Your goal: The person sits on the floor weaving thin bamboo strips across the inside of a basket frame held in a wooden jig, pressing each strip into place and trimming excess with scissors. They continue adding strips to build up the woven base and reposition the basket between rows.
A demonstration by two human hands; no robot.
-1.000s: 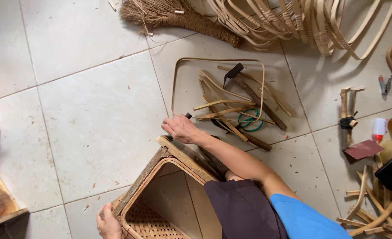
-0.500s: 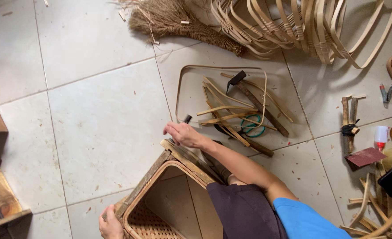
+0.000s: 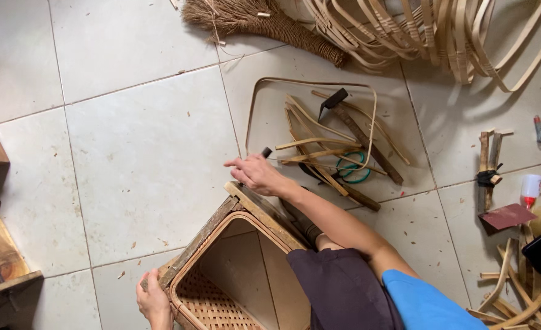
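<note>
the right hand (image 3: 257,173) sits at the middle of the frame, fingers pinched together around a small dark tool (image 3: 265,151) whose tip pokes out just above the knuckles. right below the hand is the top corner of a woven basket (image 3: 221,287), edged with a flat wooden strip (image 3: 261,214); the hand is touching or nearly touching that strip, i cannot tell which. the right forearm runs down to the lower right, over a dark sleeve and a blue one. the left hand (image 3: 154,300), at the bottom edge left of centre, is closed on the basket's lower left corner. right of the tool lies a heap of cane strips (image 3: 319,143), a hammer (image 3: 356,131) and green scissors (image 3: 351,174). to the left and upper left the floor tiles (image 3: 130,146) are open. a broom (image 3: 264,24) lies along the top.
</note>
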